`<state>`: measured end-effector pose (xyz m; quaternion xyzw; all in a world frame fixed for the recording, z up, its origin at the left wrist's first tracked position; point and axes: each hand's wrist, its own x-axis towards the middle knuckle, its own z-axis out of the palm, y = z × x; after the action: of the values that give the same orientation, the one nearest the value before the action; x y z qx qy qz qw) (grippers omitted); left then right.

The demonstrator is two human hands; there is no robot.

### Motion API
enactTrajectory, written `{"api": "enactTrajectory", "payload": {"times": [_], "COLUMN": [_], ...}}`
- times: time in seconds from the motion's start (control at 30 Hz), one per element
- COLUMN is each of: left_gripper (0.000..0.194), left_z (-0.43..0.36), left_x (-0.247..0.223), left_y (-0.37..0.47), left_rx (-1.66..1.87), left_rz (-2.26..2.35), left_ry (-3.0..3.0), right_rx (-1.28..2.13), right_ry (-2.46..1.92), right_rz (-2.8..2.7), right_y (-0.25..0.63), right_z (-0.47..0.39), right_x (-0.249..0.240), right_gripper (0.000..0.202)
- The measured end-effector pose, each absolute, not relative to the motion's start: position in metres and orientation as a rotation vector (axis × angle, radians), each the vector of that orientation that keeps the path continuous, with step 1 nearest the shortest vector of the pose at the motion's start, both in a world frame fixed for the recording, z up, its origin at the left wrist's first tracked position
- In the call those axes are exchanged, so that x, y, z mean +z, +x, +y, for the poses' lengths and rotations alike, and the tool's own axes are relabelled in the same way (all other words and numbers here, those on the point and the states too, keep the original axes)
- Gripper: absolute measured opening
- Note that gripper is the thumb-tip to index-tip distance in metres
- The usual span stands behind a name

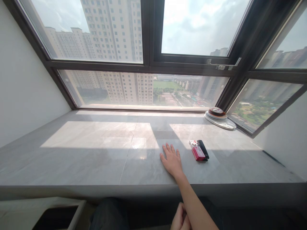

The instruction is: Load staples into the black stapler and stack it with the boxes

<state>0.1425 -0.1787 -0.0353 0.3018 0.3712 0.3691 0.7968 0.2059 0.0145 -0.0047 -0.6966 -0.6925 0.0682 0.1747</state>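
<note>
My right hand (171, 161) lies palm down on the grey marbled window sill (91, 166), fingers spread and nothing in them. To its right, apart from it, is a small pink-and-white box (198, 153) with a white-and-red piece (192, 143) at its far end. Against the box's right side rests a black object shaped like a stapler (203, 149). Low in the view, beneath my right forearm, my left hand (178, 218) is closed with curled fingers. The forearm covers part of it, so anything inside is hidden.
Stacked plates (217, 115) stand in the far right corner by the glass. A dark window frame (148, 67) with a metal latch (221, 67) runs along the back. Below the sill's front edge at left is a white piece of furniture (45, 204) with a dark opening.
</note>
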Motion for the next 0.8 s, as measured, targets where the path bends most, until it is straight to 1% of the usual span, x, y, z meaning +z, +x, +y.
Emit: {"api": "enactTrajectory", "payload": {"times": [0.1,0.2,0.3,0.33,0.4,0.47,0.53,0.57,0.6,0.63,0.7,0.8], "left_gripper": [0.053,0.051,0.041,0.038,0.040,0.040,0.040,0.038,0.031,0.027,0.031,0.036], "left_z": [-0.162,-0.159,-0.165,-0.165,-0.157,-0.135,-0.102,-0.082,-0.063,-0.044,-0.011,0.021], "left_x": [-0.029,-0.037,-0.038,-0.031,-0.009,0.020,0.044,0.051,0.055,0.054,0.046,0.028], "left_y": [0.153,0.160,0.142,0.130,0.103,0.076,0.054,0.047,0.041,0.038,0.037,0.046], "left_rx": [0.913,0.852,0.649,0.593,0.521,0.622,0.826,0.924,1.010,1.071,1.103,1.050], "left_rz": [0.749,0.716,0.627,0.603,0.620,0.784,0.961,1.077,1.190,1.268,1.344,1.348], "left_ry": [0.458,0.397,0.737,0.901,1.205,1.370,1.598,1.735,1.864,1.972,2.085,2.106], "right_rx": [0.180,0.165,0.125,0.105,0.064,0.030,0.007,0.001,-0.002,-0.003,-0.006,-0.035], "right_ry": [-1.983,-1.997,-2.009,-2.014,-2.024,-2.035,-2.044,-2.048,-2.052,-2.056,-2.065,-2.076], "right_rz": [-1.969,-1.991,-2.020,-2.029,-2.040,-2.039,-2.048,-2.057,-2.066,-2.074,-2.076,-2.053], "right_y": [0.205,0.205,0.203,0.201,0.198,0.196,0.194,0.194,0.193,0.193,0.193,0.191], "right_z": [0.014,0.013,0.012,0.012,0.010,0.008,0.006,0.005,0.003,0.001,-0.003,-0.010], "right_x": [-0.003,-0.001,-0.002,-0.002,-0.003,-0.002,-0.001,-0.001,0.000,0.000,0.000,-0.001], "right_gripper": [0.060,0.060,0.061,0.062,0.064,0.067,0.070,0.071,0.072,0.072,0.071,0.071]}}
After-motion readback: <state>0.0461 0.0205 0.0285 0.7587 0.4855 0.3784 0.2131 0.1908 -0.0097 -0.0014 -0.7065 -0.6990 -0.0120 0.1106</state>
